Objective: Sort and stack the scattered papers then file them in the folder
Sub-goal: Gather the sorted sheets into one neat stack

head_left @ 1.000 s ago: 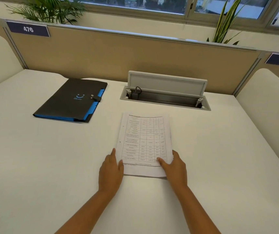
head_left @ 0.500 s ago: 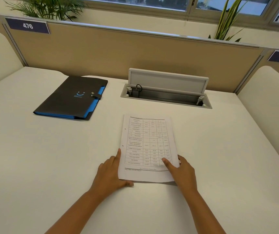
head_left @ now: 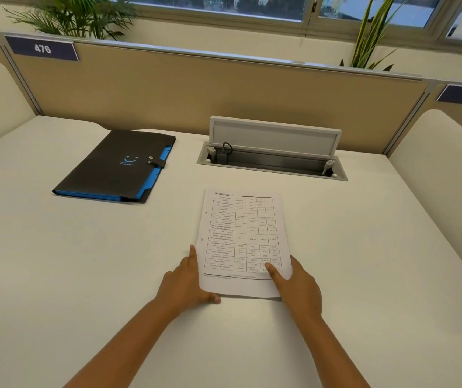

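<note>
Stack of papers (head_left: pixel 245 242) lies on the white bench (head_left: pixel 84 275), mid-bench toward the near edge, top sheet a printed table, long side running front to back. Left hand (head_left: pixel 185 281) at the stack's near-left corner: fingers straight along the left edge, thumb tucked under the near edge; not gripping. Right hand (head_left: pixel 298 289) at the near-right corner, forefinger laid flat on the top sheet, other fingers beside the right edge; open, pressing. Black folder (head_left: pixel 115 166) with blue tabs lies closed toward the far-left corner, well apart from the stack. Cable tray (head_left: pixel 271 161) with raised lid at the far edge.
</note>
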The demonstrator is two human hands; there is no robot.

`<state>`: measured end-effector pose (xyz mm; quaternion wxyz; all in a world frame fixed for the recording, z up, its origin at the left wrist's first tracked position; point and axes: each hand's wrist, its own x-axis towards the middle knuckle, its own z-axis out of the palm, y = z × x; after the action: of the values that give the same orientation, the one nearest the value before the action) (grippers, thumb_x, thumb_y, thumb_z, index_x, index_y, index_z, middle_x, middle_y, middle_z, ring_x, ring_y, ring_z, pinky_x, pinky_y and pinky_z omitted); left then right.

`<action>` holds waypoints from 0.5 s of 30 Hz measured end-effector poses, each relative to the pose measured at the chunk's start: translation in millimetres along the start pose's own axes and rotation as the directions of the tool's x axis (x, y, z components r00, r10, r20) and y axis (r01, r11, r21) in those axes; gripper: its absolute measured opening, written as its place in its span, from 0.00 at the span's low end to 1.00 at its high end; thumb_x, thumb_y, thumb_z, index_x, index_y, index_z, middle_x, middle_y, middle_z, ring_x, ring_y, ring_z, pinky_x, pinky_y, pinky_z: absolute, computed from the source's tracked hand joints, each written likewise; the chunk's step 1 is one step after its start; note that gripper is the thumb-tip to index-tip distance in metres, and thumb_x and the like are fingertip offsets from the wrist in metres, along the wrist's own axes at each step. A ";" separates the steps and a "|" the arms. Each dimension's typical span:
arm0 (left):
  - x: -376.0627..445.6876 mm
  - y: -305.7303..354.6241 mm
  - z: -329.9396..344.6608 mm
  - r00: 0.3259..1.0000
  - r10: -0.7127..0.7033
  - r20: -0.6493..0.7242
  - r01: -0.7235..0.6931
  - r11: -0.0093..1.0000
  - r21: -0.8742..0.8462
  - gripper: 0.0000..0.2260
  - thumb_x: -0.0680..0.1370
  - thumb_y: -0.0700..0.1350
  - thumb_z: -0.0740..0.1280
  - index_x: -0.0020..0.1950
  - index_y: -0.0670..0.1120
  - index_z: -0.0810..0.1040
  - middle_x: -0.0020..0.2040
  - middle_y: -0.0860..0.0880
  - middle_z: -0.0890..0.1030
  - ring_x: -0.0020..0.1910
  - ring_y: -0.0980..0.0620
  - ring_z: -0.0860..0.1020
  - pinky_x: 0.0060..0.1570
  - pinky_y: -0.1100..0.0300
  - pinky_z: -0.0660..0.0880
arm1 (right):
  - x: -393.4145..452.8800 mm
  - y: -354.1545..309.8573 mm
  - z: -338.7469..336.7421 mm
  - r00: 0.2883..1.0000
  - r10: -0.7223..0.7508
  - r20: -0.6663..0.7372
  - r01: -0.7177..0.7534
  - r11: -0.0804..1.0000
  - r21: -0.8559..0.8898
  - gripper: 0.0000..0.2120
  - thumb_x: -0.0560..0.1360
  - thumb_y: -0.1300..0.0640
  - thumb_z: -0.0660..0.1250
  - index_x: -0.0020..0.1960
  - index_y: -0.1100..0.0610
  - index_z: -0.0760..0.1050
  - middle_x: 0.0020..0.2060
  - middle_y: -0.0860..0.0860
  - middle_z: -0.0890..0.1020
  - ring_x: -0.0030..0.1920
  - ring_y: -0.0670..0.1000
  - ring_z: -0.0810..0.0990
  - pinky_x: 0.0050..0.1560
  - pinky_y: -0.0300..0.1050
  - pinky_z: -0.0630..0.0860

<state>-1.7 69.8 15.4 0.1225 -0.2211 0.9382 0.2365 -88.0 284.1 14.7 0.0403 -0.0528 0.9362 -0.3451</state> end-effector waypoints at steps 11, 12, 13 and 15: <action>4.8 0.4 -2.2 0.999 0.009 0.030 -0.009 1.000 0.007 0.56 0.60 0.64 0.73 0.75 0.46 0.42 0.70 0.46 0.65 0.65 0.47 0.70 0.60 0.51 0.72 | -4.5 -3.7 2.4 1.000 0.009 0.004 -0.009 0.990 -0.137 0.38 0.73 0.34 0.57 0.73 0.57 0.56 0.61 0.53 0.77 0.58 0.55 0.77 0.52 0.45 0.75; 5.4 0.6 -2.7 0.999 0.010 0.037 -0.011 1.000 0.004 0.55 0.59 0.64 0.74 0.74 0.46 0.44 0.69 0.46 0.66 0.64 0.47 0.70 0.60 0.51 0.73 | -4.3 -4.1 2.9 1.000 0.009 0.003 -0.008 0.989 -0.146 0.37 0.73 0.35 0.56 0.73 0.57 0.56 0.61 0.54 0.77 0.58 0.55 0.78 0.52 0.45 0.75; 6.2 0.8 -3.1 0.999 0.011 0.045 -0.011 1.000 0.002 0.55 0.59 0.63 0.74 0.74 0.46 0.46 0.69 0.46 0.66 0.64 0.47 0.71 0.59 0.50 0.73 | -4.0 -4.1 3.7 1.000 0.009 -0.001 -0.009 0.988 -0.151 0.36 0.73 0.35 0.56 0.73 0.57 0.56 0.61 0.54 0.77 0.58 0.55 0.78 0.52 0.45 0.75; 7.5 0.9 -3.5 0.998 0.008 0.057 -0.008 1.000 0.000 0.53 0.59 0.63 0.74 0.73 0.46 0.49 0.68 0.46 0.67 0.63 0.47 0.71 0.59 0.50 0.74 | -3.4 -3.4 5.0 1.000 0.012 -0.015 -0.015 0.988 -0.152 0.34 0.75 0.37 0.56 0.73 0.57 0.57 0.60 0.55 0.77 0.58 0.55 0.77 0.53 0.45 0.75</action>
<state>-9.1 66.1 16.3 0.1482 -0.2107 0.9351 0.2433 -83.8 278.7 13.3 0.0319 -0.0469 0.9603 -0.2730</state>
